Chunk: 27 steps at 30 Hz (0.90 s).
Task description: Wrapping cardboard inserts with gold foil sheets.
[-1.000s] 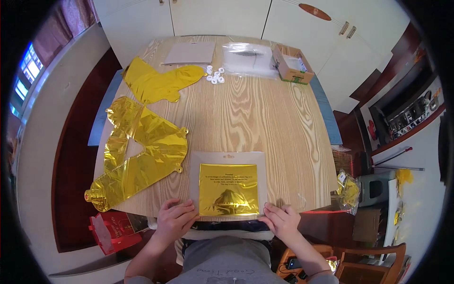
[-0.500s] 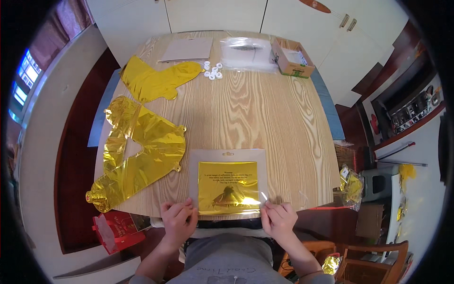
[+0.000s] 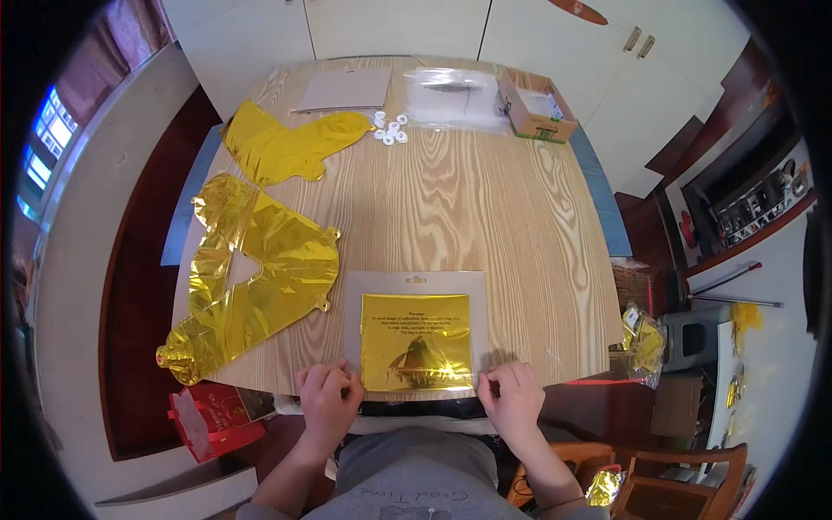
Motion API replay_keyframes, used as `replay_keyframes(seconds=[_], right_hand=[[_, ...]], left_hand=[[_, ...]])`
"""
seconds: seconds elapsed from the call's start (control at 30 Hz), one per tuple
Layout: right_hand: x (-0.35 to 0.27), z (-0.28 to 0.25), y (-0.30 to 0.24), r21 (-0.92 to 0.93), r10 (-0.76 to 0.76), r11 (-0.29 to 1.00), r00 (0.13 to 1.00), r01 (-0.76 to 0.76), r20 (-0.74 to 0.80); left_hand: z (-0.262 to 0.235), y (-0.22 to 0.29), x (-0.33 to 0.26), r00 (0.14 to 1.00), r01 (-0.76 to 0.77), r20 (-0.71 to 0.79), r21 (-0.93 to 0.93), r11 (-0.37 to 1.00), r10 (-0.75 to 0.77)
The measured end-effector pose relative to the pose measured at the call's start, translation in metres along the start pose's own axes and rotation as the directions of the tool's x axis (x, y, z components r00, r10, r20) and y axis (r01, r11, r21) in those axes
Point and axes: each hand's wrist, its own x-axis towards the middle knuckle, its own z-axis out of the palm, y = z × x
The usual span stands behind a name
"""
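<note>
A clear flat packet with a folded gold foil balloon inside lies at the near edge of the wooden table. My left hand pinches the packet's lower left corner. At the lower right corner my right hand grips the packet's edge, fingers curled. Both hands sit at the table's front rim, above my lap.
Two flat gold foil balloons lie on the table's left side. At the far end are small white rings, a grey card, clear bags and an open cardboard box. A red bag stands on the floor at left.
Both hands have slid slightly along the packet's near edge and stay on its corners. The packet has barely shifted on the table.
</note>
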Motion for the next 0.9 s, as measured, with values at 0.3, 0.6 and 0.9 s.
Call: replay_keyframes(seconds=[0.3,0.6,0.9], right_hand=[[-0.005,0.0,-0.003,-0.082,-0.084,0.993,0.996,0.081,-0.035],[-0.002,-0.006,-0.004,-0.128,-0.445,0.879,0.887,0.458,0.119],[-0.007,-0.003,-0.004,-0.15,-0.349,0.922,0.934,0.356,0.074]], left_hand=[[-0.005,-0.004,-0.006,0.996,-0.055,-0.062,0.174,0.983,0.067],[0.027,0.065,-0.023,0.84,-0.449,0.367,0.055,0.892,0.4],[-0.001,0.029,-0.022,0.876,-0.384,0.371,0.147,0.912,0.309]])
